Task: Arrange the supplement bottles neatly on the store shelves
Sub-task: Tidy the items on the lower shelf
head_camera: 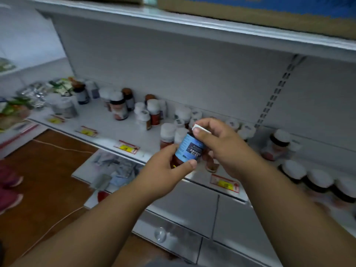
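- Amber plastic with a blue label: one supplement bottle sits tilted in both hands at the centre of the frame, in front of the white shelf and above its front edge.
- Left hand comes up from the lower left, forearm outstretched, thumb across the label's lower edge and fingers curled round the bottle's base.
- Right hand reaches in from the lower right, fingers bent over the white cap, thumb pressing its near side.
- White-capped bottles stand loosely grouped on the shelf behind, more lined up at the right edge.
- Yellow price tags dot the shelf's front edge.
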`<state>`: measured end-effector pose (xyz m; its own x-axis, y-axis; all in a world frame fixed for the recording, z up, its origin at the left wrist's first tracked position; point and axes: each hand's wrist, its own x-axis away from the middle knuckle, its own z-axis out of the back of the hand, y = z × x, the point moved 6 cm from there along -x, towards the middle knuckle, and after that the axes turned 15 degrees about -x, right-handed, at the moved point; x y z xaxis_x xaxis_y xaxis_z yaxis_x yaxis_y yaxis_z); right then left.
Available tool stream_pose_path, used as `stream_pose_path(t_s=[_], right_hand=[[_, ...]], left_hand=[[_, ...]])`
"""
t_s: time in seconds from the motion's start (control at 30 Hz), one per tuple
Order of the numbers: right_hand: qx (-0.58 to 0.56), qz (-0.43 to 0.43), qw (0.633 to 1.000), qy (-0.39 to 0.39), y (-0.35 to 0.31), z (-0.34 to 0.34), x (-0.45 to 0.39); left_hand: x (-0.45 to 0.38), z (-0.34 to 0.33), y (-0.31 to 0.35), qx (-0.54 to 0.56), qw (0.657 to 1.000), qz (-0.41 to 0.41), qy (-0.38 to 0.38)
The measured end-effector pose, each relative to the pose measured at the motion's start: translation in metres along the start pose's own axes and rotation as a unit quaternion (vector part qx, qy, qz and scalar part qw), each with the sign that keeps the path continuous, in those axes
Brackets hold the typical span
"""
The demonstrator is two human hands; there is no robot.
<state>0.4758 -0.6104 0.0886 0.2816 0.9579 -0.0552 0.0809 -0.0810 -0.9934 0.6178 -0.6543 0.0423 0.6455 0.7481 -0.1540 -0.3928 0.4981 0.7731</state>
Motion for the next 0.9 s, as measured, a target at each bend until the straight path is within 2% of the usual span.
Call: stream_pose_path(t_s=[0.07,0.13,0.23,0.33,0.67,0.8,0.9], right_hand=[[0.007,-0.005,0.999,-0.033,0.013,-0.049,-0.012],[0.041,0.004,0.999,-0.032,0.024,-0.085,-0.025],[0.14,0.036,0.989,-0.028,0.035,-0.121,-0.045],[0.206,0.033,0.977,-0.03,0.048,-0.145,-0.073],[0.253,0.012,0.966,-0.046,0.092,-0.21,-0.204],[0.269,0.005,0.962,-0.048,0.111,-0.242,-0.243],[0.291,0.024,0.955,-0.052,0.124,-0.27,-0.269]], left_hand=[[0.017,0.033,-0.032,-0.006,1.0,0.01,-0.002],[0.03,0.06,-0.063,-0.025,0.999,0.026,-0.004],[0.038,0.093,-0.101,-0.063,0.997,0.038,0.0],[0.026,0.116,-0.132,-0.129,0.99,0.046,0.029],[-0.043,0.198,-0.229,-0.347,0.928,0.089,0.097],[-0.067,0.227,-0.274,-0.335,0.933,0.096,0.096],[-0.093,0.24,-0.313,-0.33,0.938,0.092,0.048]])
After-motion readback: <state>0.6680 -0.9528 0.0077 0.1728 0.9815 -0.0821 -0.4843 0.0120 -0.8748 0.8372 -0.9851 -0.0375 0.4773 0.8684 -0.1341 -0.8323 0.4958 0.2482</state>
